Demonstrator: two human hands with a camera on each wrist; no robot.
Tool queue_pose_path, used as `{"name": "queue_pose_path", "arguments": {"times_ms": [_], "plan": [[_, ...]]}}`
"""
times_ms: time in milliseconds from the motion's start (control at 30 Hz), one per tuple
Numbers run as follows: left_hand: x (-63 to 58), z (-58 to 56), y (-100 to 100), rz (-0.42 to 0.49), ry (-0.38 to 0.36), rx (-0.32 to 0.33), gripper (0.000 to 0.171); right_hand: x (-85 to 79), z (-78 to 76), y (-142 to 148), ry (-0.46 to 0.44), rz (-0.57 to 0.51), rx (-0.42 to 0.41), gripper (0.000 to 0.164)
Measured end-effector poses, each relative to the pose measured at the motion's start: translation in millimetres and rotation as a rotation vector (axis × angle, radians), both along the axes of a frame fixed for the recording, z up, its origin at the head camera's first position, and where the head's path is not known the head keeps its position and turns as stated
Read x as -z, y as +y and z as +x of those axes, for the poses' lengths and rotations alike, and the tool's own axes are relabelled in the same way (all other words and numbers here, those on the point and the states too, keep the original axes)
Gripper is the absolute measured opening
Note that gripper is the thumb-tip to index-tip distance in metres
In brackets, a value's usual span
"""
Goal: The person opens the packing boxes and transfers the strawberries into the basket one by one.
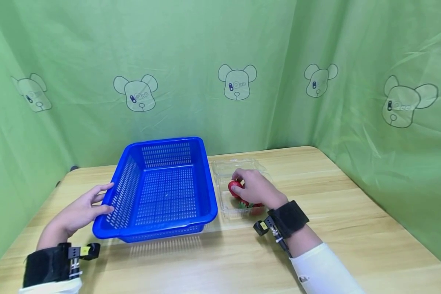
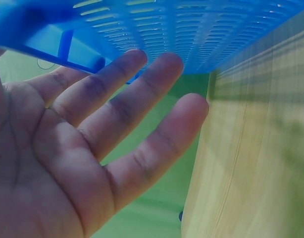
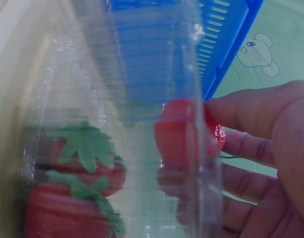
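A blue plastic basket with slotted walls stands on the left of the table. My left hand holds its left rim, thumb at the edge; in the left wrist view the other fingers reach under the rim beside the slotted wall. My right hand pinches a red strawberry between thumb and fingers, over a clear plastic box. More strawberries with green leaves lie in that box, seen through its wall in the right wrist view.
The box's clear lid lies folded back at the far side. The wooden table reaches to a green curtain with bear-head prints behind and at both sides. The basket's right rim is close to the box.
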State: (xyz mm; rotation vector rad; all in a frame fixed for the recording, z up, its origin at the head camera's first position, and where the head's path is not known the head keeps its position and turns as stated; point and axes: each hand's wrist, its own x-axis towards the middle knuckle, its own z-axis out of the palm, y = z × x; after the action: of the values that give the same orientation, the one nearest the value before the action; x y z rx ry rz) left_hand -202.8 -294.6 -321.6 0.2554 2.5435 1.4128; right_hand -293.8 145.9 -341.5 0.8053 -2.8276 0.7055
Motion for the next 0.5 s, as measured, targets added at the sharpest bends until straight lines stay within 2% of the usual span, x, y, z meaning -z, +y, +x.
{"name": "queue_pose_path", "arguments": {"times_ms": [500], "plan": [[3.8,-0.1,-1.7,-0.004,0.006,-0.004,0.071,-1.7,-0.7,1.0,0.003,-0.023,0.008,0.017]]}}
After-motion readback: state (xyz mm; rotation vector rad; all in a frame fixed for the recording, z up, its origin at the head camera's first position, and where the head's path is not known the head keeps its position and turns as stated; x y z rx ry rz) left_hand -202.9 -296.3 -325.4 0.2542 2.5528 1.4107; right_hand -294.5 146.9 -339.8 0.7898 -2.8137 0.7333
